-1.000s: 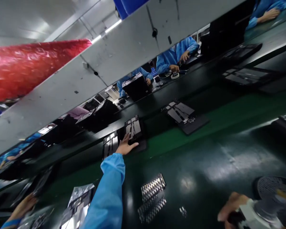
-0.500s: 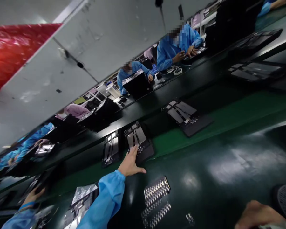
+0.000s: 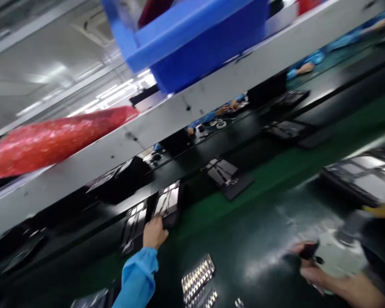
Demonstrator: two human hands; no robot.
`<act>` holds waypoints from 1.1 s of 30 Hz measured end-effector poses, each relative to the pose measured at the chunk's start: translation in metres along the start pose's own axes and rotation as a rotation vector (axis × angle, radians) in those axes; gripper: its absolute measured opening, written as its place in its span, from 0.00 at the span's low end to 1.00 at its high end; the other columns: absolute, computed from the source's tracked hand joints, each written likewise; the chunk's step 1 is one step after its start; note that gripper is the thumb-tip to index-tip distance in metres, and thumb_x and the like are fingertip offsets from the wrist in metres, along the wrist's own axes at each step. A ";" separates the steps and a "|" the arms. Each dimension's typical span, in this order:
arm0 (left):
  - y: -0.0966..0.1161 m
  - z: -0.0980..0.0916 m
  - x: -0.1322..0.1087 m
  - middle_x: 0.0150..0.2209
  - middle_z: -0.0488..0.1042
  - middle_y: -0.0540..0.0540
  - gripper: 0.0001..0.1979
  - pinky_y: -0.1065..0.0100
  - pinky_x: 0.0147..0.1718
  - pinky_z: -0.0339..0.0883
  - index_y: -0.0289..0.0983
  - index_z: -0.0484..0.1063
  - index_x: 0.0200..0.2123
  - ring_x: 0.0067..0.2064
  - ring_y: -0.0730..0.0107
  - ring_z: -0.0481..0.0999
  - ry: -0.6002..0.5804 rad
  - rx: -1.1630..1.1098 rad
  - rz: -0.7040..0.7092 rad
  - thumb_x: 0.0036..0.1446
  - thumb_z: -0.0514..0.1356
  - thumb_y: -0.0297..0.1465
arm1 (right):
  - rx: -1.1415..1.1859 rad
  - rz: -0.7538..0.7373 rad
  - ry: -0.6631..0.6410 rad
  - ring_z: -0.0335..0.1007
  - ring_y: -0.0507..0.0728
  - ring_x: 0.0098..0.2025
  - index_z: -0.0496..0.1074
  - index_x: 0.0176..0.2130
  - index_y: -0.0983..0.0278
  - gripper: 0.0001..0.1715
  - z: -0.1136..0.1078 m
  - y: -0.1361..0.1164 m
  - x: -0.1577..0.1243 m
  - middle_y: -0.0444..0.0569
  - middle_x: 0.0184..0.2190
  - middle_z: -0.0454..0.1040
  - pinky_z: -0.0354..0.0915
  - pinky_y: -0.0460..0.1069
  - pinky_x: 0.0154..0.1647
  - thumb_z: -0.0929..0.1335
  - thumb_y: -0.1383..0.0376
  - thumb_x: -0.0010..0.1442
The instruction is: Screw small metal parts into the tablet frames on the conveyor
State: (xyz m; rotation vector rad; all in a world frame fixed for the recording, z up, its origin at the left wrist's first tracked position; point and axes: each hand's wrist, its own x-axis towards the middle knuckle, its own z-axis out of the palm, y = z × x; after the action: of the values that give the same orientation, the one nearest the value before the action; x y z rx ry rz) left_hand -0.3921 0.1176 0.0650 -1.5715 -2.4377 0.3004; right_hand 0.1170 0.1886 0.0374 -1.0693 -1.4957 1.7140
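My left hand (image 3: 154, 233), in a blue sleeve, reaches out to a black device panel (image 3: 167, 204) on the belt's edge, and its fingers are curled over the panel's near end. A second panel (image 3: 133, 224) lies just to its left. My right hand (image 3: 311, 267) is at the lower right, above the dark worktop. It is closed on a small dark object (image 3: 309, 251) that the blur keeps me from naming. The whole view is smeared by motion.
More open panels lie on the green conveyor belt (image 3: 276, 171), one at the middle (image 3: 227, 179) and one at the right (image 3: 362, 175). Shiny metal strips (image 3: 197, 273) rest near me. Overhead, a grey shelf (image 3: 211, 92) carries a blue bin (image 3: 195, 38) and a red bag (image 3: 57, 137). Co-workers' hands (image 3: 226, 108) work across the line.
My view has swung up and to the right, showing the blue bin. My left hand's fingers went from spread beside the panel to curled on it. My right hand rose into view.
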 end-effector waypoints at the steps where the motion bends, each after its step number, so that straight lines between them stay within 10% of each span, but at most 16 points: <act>1: 0.004 -0.004 0.009 0.57 0.67 0.27 0.29 0.49 0.56 0.61 0.26 0.66 0.54 0.58 0.43 0.68 0.042 0.010 0.001 0.46 0.54 0.25 | 0.039 0.010 0.066 0.68 0.54 0.20 0.77 0.40 0.61 0.25 0.007 -0.005 -0.002 0.44 0.21 0.69 0.68 0.49 0.20 0.75 0.50 0.45; 8: 0.033 -0.046 0.040 0.52 0.74 0.38 0.21 0.54 0.58 0.62 0.36 0.70 0.50 0.56 0.52 0.71 0.246 -0.013 0.071 0.54 0.51 0.30 | 0.215 -0.104 0.069 0.63 0.48 0.18 0.73 0.40 0.65 0.28 -0.001 -0.025 0.001 0.40 0.20 0.66 0.64 0.45 0.18 0.77 0.54 0.42; 15: 0.091 -0.086 -0.072 0.56 0.70 0.40 0.31 0.54 0.42 0.75 0.41 0.50 0.66 0.49 0.50 0.76 0.511 -0.216 0.326 0.59 0.50 0.35 | 0.233 -0.274 0.308 0.64 0.50 0.15 0.71 0.29 0.65 0.18 -0.062 -0.049 -0.001 0.40 0.15 0.69 0.64 0.45 0.16 0.78 0.59 0.41; 22: 0.193 -0.107 -0.173 0.64 0.58 0.38 0.33 0.60 0.62 0.59 0.32 0.51 0.66 0.61 0.53 0.66 0.504 -0.410 0.877 0.59 0.55 0.29 | 0.222 -0.310 0.340 0.65 0.49 0.15 0.71 0.28 0.66 0.19 -0.069 -0.037 0.010 0.39 0.14 0.69 0.64 0.45 0.17 0.79 0.62 0.39; 33: 0.315 -0.085 -0.227 0.63 0.61 0.33 0.42 0.41 0.63 0.44 0.27 0.50 0.65 0.64 0.46 0.58 0.229 -0.347 0.731 0.57 0.58 0.47 | 0.229 -0.309 0.304 0.63 0.49 0.15 0.74 0.33 0.67 0.21 -0.061 -0.019 0.019 0.40 0.14 0.69 0.64 0.46 0.18 0.78 0.62 0.39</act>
State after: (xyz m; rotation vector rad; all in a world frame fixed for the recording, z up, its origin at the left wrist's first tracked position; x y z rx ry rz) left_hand -0.0028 0.0420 0.0373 -2.4508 -1.7257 -0.1991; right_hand 0.1603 0.2381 0.0505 -0.8799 -1.1720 1.3972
